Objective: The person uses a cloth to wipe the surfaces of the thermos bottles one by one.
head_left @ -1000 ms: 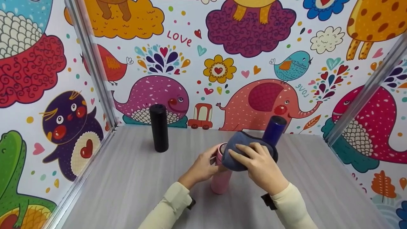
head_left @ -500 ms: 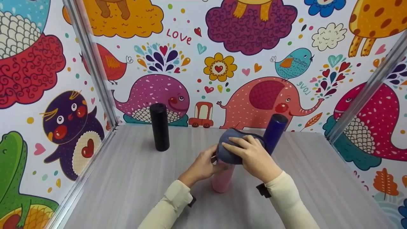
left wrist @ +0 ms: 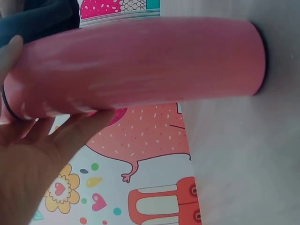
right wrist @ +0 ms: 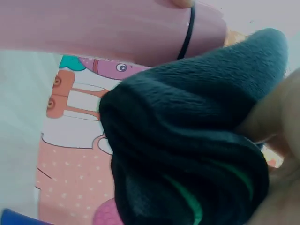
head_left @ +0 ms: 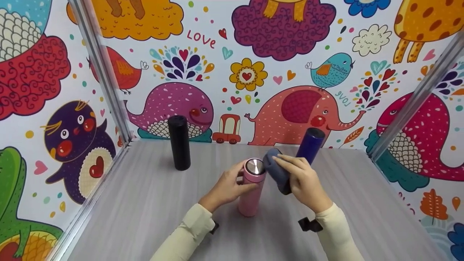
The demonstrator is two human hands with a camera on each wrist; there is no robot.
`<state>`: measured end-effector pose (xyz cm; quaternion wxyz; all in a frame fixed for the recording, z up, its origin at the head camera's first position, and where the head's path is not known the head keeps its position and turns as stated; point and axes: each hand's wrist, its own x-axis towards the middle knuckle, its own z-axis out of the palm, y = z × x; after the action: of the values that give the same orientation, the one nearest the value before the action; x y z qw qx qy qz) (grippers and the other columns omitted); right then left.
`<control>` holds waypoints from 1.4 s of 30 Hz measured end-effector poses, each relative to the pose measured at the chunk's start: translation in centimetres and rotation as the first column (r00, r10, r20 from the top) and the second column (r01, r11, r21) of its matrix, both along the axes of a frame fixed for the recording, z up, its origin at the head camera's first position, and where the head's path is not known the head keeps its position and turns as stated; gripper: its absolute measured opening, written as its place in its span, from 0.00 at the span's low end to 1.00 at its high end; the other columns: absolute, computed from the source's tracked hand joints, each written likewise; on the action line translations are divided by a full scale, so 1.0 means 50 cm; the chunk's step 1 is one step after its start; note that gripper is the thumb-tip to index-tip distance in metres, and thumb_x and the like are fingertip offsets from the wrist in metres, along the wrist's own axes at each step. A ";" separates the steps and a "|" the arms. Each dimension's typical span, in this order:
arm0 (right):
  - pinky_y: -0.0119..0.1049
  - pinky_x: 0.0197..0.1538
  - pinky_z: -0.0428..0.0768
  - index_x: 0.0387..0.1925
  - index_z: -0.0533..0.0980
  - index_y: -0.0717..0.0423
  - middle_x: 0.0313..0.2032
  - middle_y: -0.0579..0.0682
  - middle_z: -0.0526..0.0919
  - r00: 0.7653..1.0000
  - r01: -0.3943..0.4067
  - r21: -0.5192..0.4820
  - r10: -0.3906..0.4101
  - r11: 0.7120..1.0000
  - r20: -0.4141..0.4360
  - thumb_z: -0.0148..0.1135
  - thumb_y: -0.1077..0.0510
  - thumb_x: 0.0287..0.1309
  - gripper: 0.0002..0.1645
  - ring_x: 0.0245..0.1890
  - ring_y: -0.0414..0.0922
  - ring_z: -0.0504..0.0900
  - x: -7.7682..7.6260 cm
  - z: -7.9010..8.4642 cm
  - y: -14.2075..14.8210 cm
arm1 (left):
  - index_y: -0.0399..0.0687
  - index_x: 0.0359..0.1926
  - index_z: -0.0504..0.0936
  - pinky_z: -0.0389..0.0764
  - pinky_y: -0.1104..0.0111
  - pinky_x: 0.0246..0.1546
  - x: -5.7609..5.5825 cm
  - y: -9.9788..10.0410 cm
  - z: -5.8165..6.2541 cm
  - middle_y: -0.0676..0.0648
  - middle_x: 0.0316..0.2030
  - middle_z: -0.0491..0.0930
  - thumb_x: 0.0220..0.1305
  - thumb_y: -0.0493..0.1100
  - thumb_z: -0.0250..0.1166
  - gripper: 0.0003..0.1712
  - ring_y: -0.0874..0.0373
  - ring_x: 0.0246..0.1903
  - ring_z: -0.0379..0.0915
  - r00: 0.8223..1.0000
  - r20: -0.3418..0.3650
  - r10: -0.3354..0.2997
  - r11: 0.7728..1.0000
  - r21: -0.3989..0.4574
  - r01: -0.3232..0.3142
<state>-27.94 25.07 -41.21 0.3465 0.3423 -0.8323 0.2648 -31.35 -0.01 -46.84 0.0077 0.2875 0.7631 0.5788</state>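
Note:
A pink thermos bottle (head_left: 250, 197) with a shiny metal-topped lid (head_left: 255, 166) stands upright on the table. My left hand (head_left: 226, 186) grips it near the top, thumb across the front, as the left wrist view also shows. In my right hand (head_left: 304, 181) is a folded blue-grey cloth (head_left: 276, 172), held just right of the lid. The right wrist view shows the cloth (right wrist: 197, 108) bunched in folds with a dark edge, overlapping the side of the pink bottle (right wrist: 117, 28) near its dark ring.
Toward the back left stands a black bottle (head_left: 179, 143). A dark blue bottle (head_left: 310, 145) is at the back right, behind the right hand. Cartoon-printed panels with metal corner posts (head_left: 105, 72) wall in the grey table (head_left: 145, 203).
The cloth covered the lid half a second ago; now it has shifted right and tilted, and the metal top shows. My left hand keeps its grip on the thermos.

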 end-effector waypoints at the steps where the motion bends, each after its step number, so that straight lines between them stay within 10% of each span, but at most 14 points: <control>1: 0.36 0.54 0.78 0.58 0.81 0.52 0.55 0.51 0.82 1.000 -0.001 -0.054 0.001 0.999 -0.003 0.50 0.85 0.50 0.40 0.49 0.49 0.78 0.000 -0.004 0.006 | 0.52 0.74 0.63 0.79 0.56 0.55 0.002 -0.004 -0.002 0.50 0.62 0.73 0.61 0.56 0.73 0.45 0.49 0.60 0.73 1.000 -0.004 0.021 1.000 0.012 -0.021; 5: 0.30 0.61 0.72 0.55 0.82 0.60 0.53 0.56 0.83 1.000 -0.029 -0.256 0.029 0.966 -0.003 0.48 0.87 0.48 0.37 0.54 0.49 0.79 0.007 -0.021 0.033 | 0.45 0.73 0.61 0.78 0.58 0.57 0.013 -0.027 -0.011 0.47 0.62 0.72 0.62 0.56 0.71 0.46 0.49 0.60 0.72 0.991 -0.001 0.133 0.982 0.133 -0.131; 9: 0.30 0.59 0.74 0.54 0.80 0.69 0.52 0.61 0.82 0.997 -0.057 -0.402 0.074 0.914 0.027 0.48 0.89 0.49 0.33 0.55 0.44 0.79 0.032 -0.023 0.046 | 0.42 0.73 0.59 0.79 0.59 0.55 0.025 -0.048 -0.014 0.41 0.63 0.70 0.66 0.51 0.69 0.43 0.45 0.61 0.71 0.976 0.090 0.199 0.912 0.348 -0.218; 12: 0.29 0.56 0.77 0.53 0.78 0.74 0.51 0.63 0.81 0.996 -0.058 -0.481 0.085 0.875 0.035 0.49 0.90 0.50 0.30 0.53 0.41 0.80 0.058 -0.009 0.038 | 0.41 0.72 0.56 0.80 0.55 0.52 0.035 -0.055 -0.008 0.36 0.63 0.66 0.69 0.47 0.67 0.40 0.41 0.60 0.71 0.962 0.212 0.173 0.798 0.542 -0.263; 17: 0.30 0.54 0.78 0.51 0.77 0.77 0.51 0.61 0.82 0.997 -0.060 -0.545 0.071 0.836 -0.001 0.50 0.90 0.50 0.27 0.51 0.41 0.81 0.088 -0.007 0.013 | 0.42 0.72 0.55 0.79 0.46 0.52 0.061 -0.058 0.003 0.34 0.62 0.62 0.73 0.47 0.61 0.35 0.39 0.58 0.68 0.918 0.396 0.031 0.532 0.771 -0.350; 20: 0.33 0.56 0.77 0.52 0.76 0.77 0.51 0.65 0.81 0.995 -0.093 -0.549 0.091 0.831 -0.032 0.50 0.90 0.49 0.28 0.53 0.44 0.80 0.091 -0.013 -0.006 | 0.47 0.73 0.54 0.78 0.47 0.53 0.073 -0.057 0.007 0.36 0.64 0.62 0.72 0.54 0.61 0.38 0.39 0.60 0.67 0.869 0.492 -0.053 0.446 0.790 -0.420; 24: 0.37 0.61 0.75 0.53 0.77 0.76 0.51 0.70 0.79 0.988 -0.155 -0.515 0.140 0.843 -0.067 0.50 0.89 0.48 0.29 0.56 0.49 0.79 0.086 -0.020 -0.035 | 0.49 0.74 0.53 0.79 0.48 0.53 0.083 -0.055 0.011 0.37 0.65 0.61 0.69 0.60 0.63 0.43 0.38 0.61 0.66 0.826 0.553 -0.112 0.398 0.786 -0.473; 42: 0.30 0.58 0.76 0.54 0.76 0.75 0.51 0.70 0.79 0.983 -0.148 -0.497 0.183 0.855 0.022 0.48 0.92 0.44 0.35 0.56 0.43 0.78 0.092 -0.090 -0.081 | 0.48 0.73 0.54 0.79 0.50 0.53 0.081 -0.047 0.010 0.38 0.65 0.59 0.66 0.61 0.64 0.45 0.37 0.62 0.62 0.802 0.589 -0.101 0.275 0.791 -0.546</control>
<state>-23.35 21.00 -45.72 0.3697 0.3035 -0.7157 0.5089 -27.32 -2.36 -46.34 -0.0362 -0.0541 0.2741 0.9595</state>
